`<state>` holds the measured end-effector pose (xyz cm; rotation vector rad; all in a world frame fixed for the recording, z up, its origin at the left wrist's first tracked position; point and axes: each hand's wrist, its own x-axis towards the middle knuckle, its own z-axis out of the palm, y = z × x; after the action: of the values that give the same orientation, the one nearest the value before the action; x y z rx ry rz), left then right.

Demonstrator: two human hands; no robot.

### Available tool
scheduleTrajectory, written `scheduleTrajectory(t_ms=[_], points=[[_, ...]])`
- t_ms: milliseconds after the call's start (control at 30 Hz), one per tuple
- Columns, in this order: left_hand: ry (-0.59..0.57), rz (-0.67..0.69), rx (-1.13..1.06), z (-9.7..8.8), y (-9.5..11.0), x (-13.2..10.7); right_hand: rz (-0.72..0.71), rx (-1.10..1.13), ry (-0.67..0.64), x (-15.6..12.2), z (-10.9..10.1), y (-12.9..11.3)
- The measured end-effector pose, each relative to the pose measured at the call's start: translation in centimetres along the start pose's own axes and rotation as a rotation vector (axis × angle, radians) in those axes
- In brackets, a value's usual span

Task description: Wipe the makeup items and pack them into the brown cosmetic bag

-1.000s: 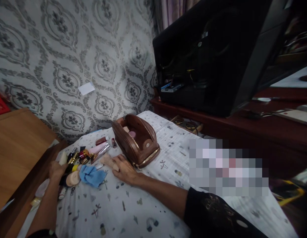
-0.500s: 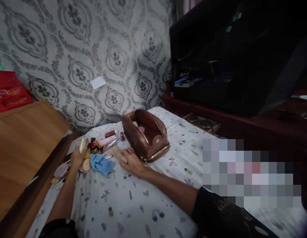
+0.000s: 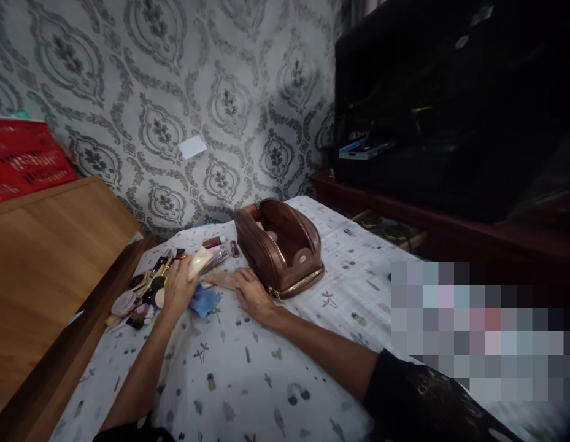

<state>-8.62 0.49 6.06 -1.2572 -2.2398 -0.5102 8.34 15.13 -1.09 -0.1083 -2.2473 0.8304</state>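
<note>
My left hand (image 3: 178,283) is closed around a pale yellow squeeze tube (image 3: 200,261), above the cosmetics. My right hand (image 3: 254,297) grips a beige tube (image 3: 222,279) low over the sheet, just left of the brown cosmetic bag (image 3: 279,252). The bag's top is unzipped, and a few small items show inside. A blue cloth (image 3: 205,302) lies beneath and beside my left hand, partly hidden by it. Loose makeup, including a round pinkish compact (image 3: 123,302) and a dark red tube (image 3: 213,242), is spread around my left hand.
A white printed sheet (image 3: 248,380) covers the surface. On the left stands a wooden panel (image 3: 59,239) with a red bag (image 3: 29,159) on top. A large black screen (image 3: 427,123) rises at the right, above an open drawer (image 3: 411,238). A blurred patch hides the lower right.
My left hand has moved right with the pale yellow tube, now over the blue cloth and close to the beige tube. My right hand still holds the beige tube. The view has shifted slightly left.
</note>
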Motion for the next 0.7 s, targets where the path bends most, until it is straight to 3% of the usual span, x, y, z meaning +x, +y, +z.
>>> scheduleTrajectory(t_ms=[133, 300, 500, 700], points=[[-0.074, 0.069, -0.158, 0.5, 3.4, -1.7, -0.096, 0.034, 0.075, -0.1, -0.6, -0.8], [-0.116, 0.130, -0.340, 0.6, 5.6, -3.4, 0.019, 0.090, 0.122, -0.1, -1.3, -1.3], [-0.167, 0.116, -0.337, 0.5, 5.1, -4.9, 0.095, 0.100, 0.016, -0.1, -1.4, -1.4], [-0.232, 0.194, -0.161, 0.5, 2.7, -6.2, 0.050, 0.093, 0.022, -0.1, -1.6, -1.6]])
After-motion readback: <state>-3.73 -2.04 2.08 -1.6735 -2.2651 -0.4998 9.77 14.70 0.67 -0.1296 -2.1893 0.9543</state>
